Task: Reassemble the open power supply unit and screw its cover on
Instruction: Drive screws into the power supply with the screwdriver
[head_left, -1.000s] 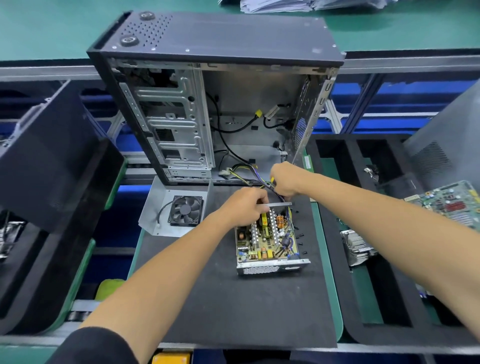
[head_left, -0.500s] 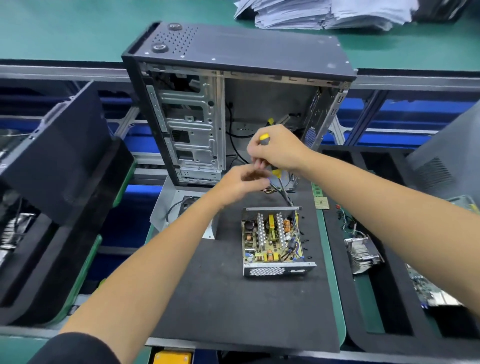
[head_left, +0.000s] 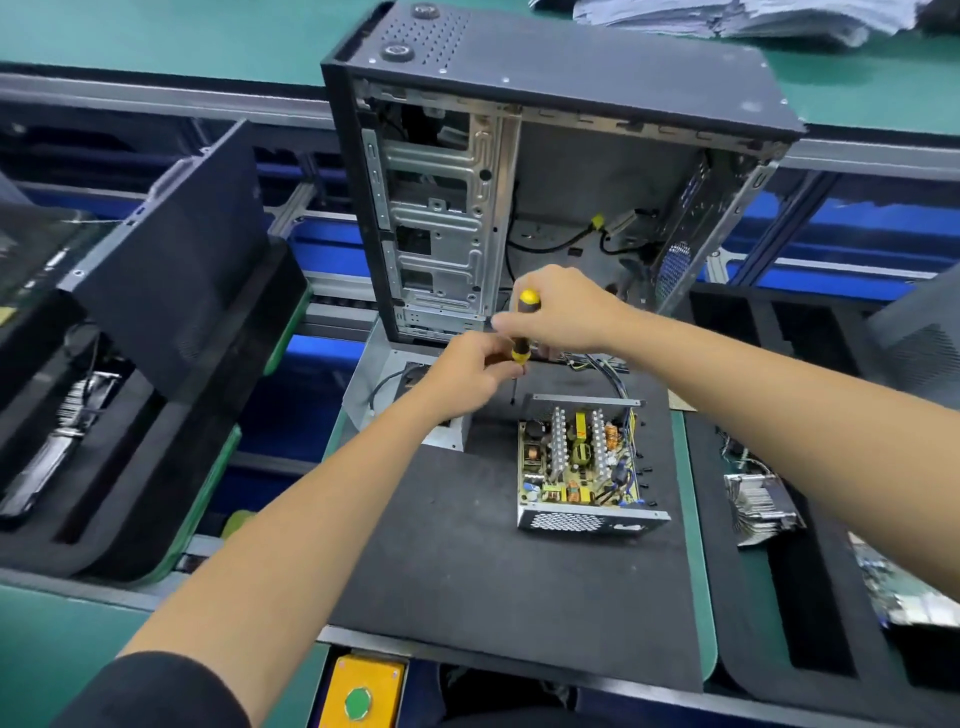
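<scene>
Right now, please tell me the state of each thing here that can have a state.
power supply unit: open, circuit board exposed, lying on the black mat.
cover: off, lying left of the unit, fan side up.
screwdriver: upright, tip down, above the mat.
right hand: grips the screwdriver handle.
left hand: fingers curled at the screwdriver's lower handle.
computer case: standing, side panel off.

both hands on yellow-black screwdriver (head_left: 521, 332): right hand (head_left: 563, 309) grips handle, left hand (head_left: 467, 369) pinches lower end, above open power supply unit (head_left: 584, 462).
</scene>
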